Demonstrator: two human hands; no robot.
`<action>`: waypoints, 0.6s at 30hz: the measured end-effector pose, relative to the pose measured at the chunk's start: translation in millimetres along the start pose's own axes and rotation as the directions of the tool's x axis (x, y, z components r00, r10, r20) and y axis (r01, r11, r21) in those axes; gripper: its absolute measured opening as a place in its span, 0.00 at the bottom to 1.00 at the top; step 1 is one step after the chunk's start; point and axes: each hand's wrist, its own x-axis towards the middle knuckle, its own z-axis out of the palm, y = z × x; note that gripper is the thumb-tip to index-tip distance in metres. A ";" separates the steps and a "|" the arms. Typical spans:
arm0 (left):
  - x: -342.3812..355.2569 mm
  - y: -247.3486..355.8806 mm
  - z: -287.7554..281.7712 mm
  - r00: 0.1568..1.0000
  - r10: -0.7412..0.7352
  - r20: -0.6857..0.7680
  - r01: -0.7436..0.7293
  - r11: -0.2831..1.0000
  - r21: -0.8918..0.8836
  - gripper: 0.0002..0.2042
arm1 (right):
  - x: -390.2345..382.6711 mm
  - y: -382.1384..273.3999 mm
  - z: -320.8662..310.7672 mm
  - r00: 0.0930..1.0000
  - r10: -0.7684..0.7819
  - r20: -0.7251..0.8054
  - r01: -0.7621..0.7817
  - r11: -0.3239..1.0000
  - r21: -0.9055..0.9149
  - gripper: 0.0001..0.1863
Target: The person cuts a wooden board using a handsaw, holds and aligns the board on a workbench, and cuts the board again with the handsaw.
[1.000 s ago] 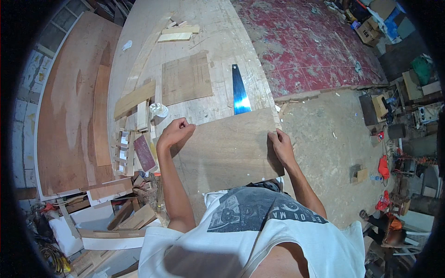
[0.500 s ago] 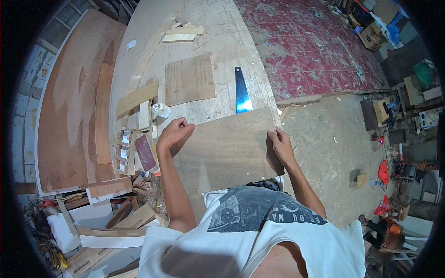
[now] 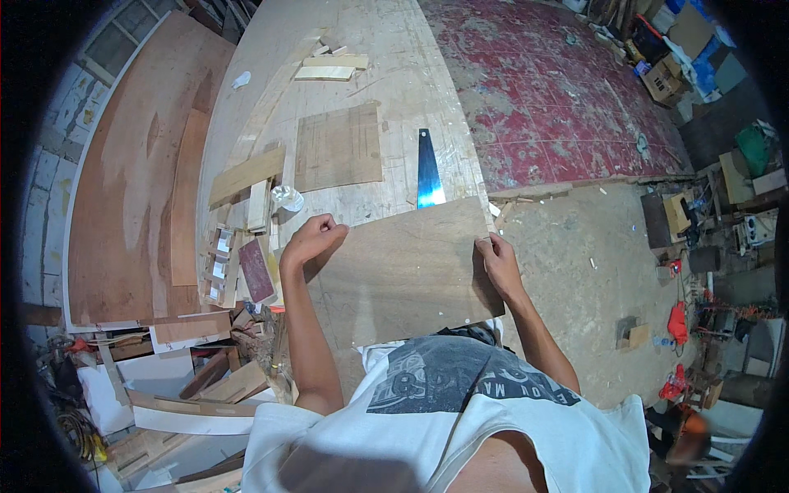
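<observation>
A thin rectangular plywood sheet (image 3: 403, 271) lies level in front of my body, over the near end of the workbench. At its left side my left hand (image 3: 316, 240) grips the edge with curled fingers. My right hand (image 3: 497, 259) pinches its right edge near the far corner. Just beyond the sheet, a saw blade (image 3: 428, 172) lies on the bench, its near end hidden behind the sheet. Farther left on the bench rests a smaller plywood piece (image 3: 339, 148). A clear plastic cup (image 3: 288, 198) stands past my left hand.
The long workbench (image 3: 394, 74) also carries wood strips (image 3: 329, 67) and a dark red sanding block (image 3: 256, 269). A large brown panel (image 3: 131, 189) leans at left, above scattered offcuts (image 3: 238, 382). Concrete floor (image 3: 567, 279) and red tiles (image 3: 551, 99) lie to the right.
The view has shifted slightly, so the bench and saw blade appear a little lower. Both hands keep their hold on the plywood sheet, which has barely moved.
</observation>
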 end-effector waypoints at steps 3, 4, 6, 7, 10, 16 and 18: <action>-3.3 10.1 8.2 1.000 -0.021 0.009 0.021 0.999 -0.035 0.18 | 1.6 8.1 -8.5 1.000 0.006 -0.015 -0.005 1.000 0.024 0.18; -2.7 12.6 11.9 1.000 -0.023 0.008 0.023 0.999 -0.036 0.18 | 2.8 11.2 -11.8 1.000 0.006 -0.012 -0.006 1.000 0.023 0.18; -5.1 17.6 17.3 0.999 -0.051 -0.010 0.050 0.998 -0.050 0.17 | 2.8 8.8 -17.2 0.999 -0.025 -0.037 0.027 0.998 0.059 0.20; -6.3 20.2 19.5 0.998 -0.055 -0.013 0.054 0.997 -0.051 0.17 | 1.9 7.2 -23.2 0.999 -0.024 -0.032 0.026 0.998 0.059 0.20; -7.8 31.3 27.9 0.999 -0.037 -0.002 0.037 0.996 -0.085 0.17 | 0.9 -8.0 -41.5 1.000 -0.005 0.019 0.005 1.000 0.000 0.19; -6.3 42.8 51.7 1.000 -0.017 0.012 0.017 0.998 -0.062 0.17 | -3.2 -8.0 -69.9 0.999 -0.012 0.041 0.008 0.993 0.117 0.16; -8.4 52.7 60.2 1.000 -0.026 0.007 0.026 0.999 -0.032 0.17 | -2.8 -7.7 -81.5 0.998 0.022 0.062 -0.026 0.998 0.063 0.16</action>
